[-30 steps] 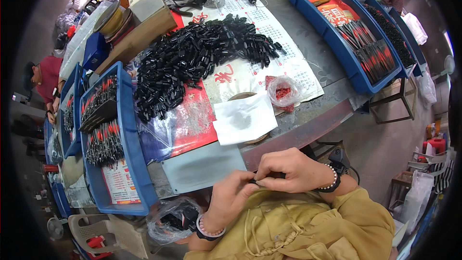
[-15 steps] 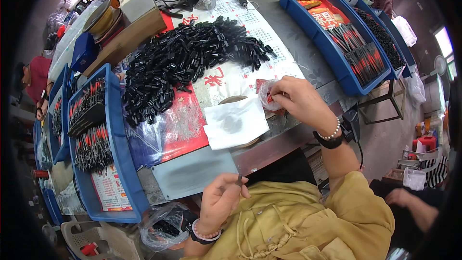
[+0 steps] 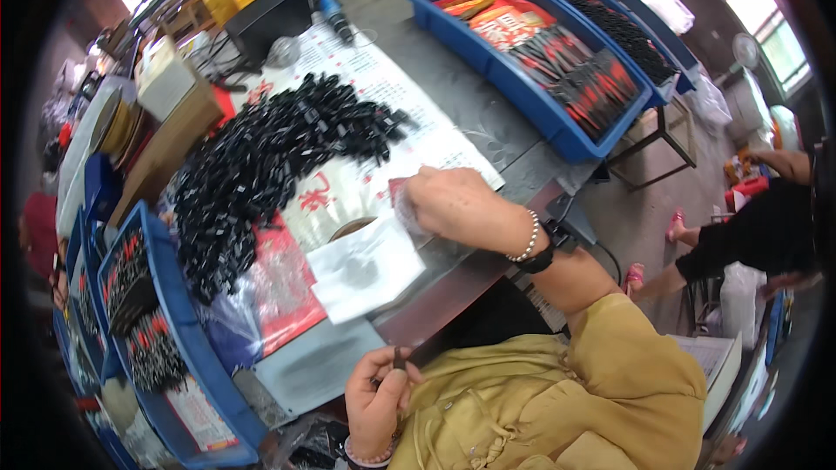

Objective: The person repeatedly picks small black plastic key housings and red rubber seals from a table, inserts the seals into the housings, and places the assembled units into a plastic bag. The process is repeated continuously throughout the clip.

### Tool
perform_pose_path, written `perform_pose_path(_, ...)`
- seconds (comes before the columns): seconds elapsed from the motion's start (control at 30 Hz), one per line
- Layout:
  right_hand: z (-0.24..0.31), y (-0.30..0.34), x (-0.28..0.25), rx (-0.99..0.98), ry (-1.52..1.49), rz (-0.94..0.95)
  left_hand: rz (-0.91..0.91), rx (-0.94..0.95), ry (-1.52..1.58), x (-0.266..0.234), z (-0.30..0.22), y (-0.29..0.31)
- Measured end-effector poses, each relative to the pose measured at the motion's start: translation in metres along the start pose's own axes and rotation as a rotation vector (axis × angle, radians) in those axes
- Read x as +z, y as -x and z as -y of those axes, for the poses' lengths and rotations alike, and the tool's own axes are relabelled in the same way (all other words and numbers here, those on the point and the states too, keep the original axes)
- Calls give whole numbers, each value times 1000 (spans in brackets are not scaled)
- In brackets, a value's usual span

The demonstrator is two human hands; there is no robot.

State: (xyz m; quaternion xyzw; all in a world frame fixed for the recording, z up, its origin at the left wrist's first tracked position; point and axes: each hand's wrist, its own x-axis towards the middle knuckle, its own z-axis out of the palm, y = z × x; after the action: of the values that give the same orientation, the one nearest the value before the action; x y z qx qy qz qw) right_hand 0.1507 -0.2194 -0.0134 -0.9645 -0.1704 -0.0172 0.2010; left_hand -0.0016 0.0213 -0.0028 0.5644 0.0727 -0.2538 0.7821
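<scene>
My left hand, low at the table's front edge, pinches a small dark piece upright between thumb and fingers. My right hand is at a small clear plastic bag with something red by it. Its fingers are bent down into the bag; their tips and whatever they grip are hidden. Left of the bag, a white paper sheet with a grey smudge lies over a round disc. Beyond it spreads a big heap of small glossy black parts.
Blue trays with red-and-black tool-like pieces stand on the left and at the far right. A grey plate lies at the front edge. A blue power tool lies at the back. Another person is at the right.
The whole view has shifted and turned. My right hand has bent further over the bag, fingertips now hidden. My left hand still holds the dark piece. A person in black now stands farther right.
</scene>
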Motion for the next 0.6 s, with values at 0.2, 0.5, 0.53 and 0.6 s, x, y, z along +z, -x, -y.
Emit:
perform_pose_path(0.2,-2,8,-7,3,-46,-34,-29,21,17,5,5,-1)
perform_pose_path(0.5,-7,10,-4,-17,-144,-63,-27,29,57,6,8,-4)
perform_pose_path(0.53,-7,10,-4,-22,-140,-61,-27,31,56,6,9,-4)
perform_pose_path(0.6,-7,11,-4,-37,-135,-62,-30,36,54,6,9,-3)
